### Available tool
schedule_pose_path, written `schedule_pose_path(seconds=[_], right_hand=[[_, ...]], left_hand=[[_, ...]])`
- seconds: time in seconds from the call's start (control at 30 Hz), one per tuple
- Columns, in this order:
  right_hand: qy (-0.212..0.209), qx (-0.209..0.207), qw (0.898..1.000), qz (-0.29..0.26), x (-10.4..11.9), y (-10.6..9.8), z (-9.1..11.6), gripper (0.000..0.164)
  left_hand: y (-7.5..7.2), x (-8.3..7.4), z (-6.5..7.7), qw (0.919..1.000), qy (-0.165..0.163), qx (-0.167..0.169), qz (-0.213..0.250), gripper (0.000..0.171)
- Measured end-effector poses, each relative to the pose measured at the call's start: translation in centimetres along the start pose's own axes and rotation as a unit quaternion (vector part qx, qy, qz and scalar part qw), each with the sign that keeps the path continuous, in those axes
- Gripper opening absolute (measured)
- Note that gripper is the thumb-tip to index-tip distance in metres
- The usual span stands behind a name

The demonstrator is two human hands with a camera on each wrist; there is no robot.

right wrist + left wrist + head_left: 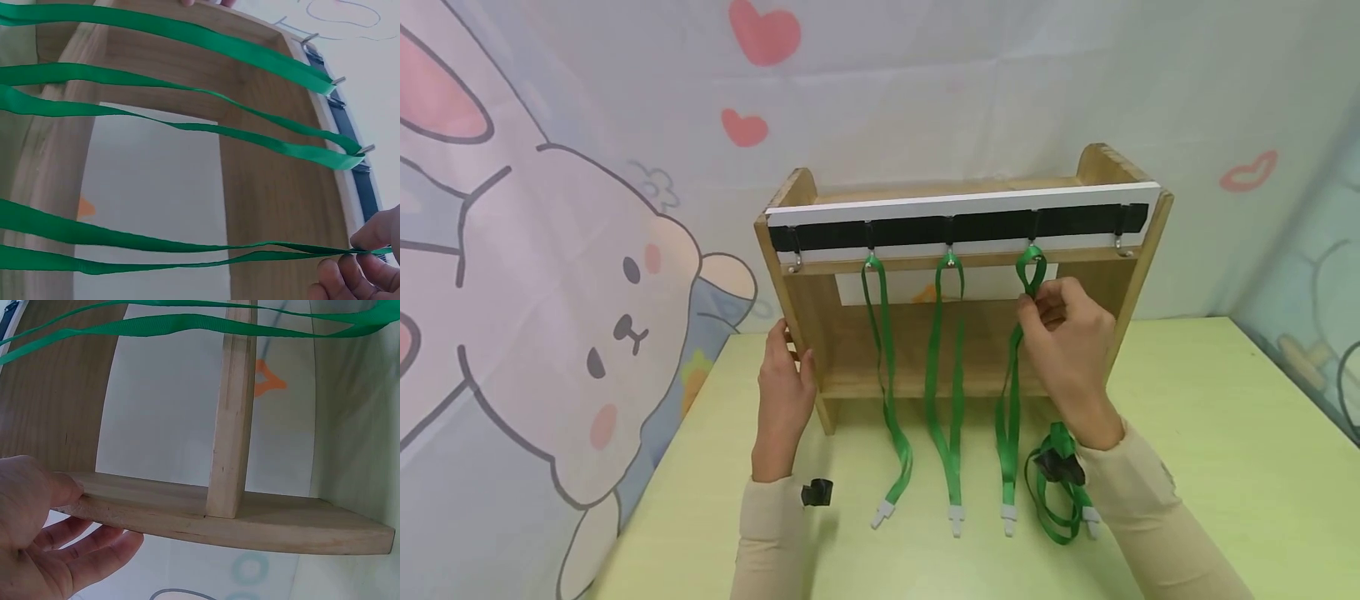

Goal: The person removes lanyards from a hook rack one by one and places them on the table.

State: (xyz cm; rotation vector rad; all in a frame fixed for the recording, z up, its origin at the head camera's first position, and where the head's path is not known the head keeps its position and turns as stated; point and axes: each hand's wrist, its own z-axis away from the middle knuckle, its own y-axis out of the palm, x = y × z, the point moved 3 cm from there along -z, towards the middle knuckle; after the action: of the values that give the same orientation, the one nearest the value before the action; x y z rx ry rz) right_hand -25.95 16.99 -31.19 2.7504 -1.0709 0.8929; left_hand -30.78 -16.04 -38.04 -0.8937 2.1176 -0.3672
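Observation:
My right hand (1070, 346) pinches a green lanyard (1009, 425) between thumb and fingers just below its top loop. That loop is around the fourth hook (1032, 243) from the left on the rack's front strip. In the right wrist view the pinched lanyard (156, 242) runs taut from the fingertips. My left hand (786, 387) grips the left side panel of the wooden shelf (811, 346), thumb on one face and fingers on the other, as the left wrist view shows on the panel (294, 528). Two more lanyards, a left one (887, 358) and a middle one (934, 367), hang from hooks.
A coiled green lanyard (1060, 500) with a white clip lies on the pale yellow table (1210, 450), beside my right forearm. The outermost hooks, left (795, 262) and right (1122, 247), bear no lanyard. A printed cloth (925, 100) hangs behind the shelf.

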Motion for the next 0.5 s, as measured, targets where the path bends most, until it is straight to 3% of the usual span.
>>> schedule_pose_path(seconds=[0.5], right_hand=[[-0.006,0.014,1.0,-0.009,0.7,-1.7,2.0,0.004]], left_hand=[[-0.1,0.0,0.0,1.0,0.005,0.003,0.006,0.049]])
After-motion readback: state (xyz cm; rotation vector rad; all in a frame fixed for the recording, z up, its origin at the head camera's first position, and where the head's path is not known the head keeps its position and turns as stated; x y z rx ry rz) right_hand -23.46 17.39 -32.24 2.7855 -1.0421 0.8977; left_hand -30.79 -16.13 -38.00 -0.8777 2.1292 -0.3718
